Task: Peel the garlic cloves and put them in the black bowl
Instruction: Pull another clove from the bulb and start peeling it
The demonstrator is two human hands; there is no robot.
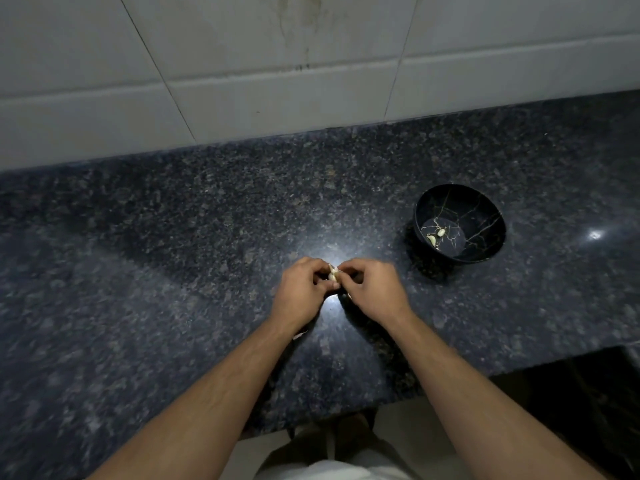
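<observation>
Head view. A garlic clove [333,273] was pinched between the curled fingers of the left hand [302,292] and the right hand [371,289], both held just above the middle of the desk [173,254]; the fingers hid most of the clove. A scrap of pale skin [300,335] showed beside the left wrist. The black bowl [485,237], veined with thin gold lines, stood on the desk to the right of the hands, apart from them, and held two peeled cloves [436,236]. The desk was dark speckled stone with bright glare spots. Behind it rose a wall of large pale tiles [277,81], stained near the top.
</observation>
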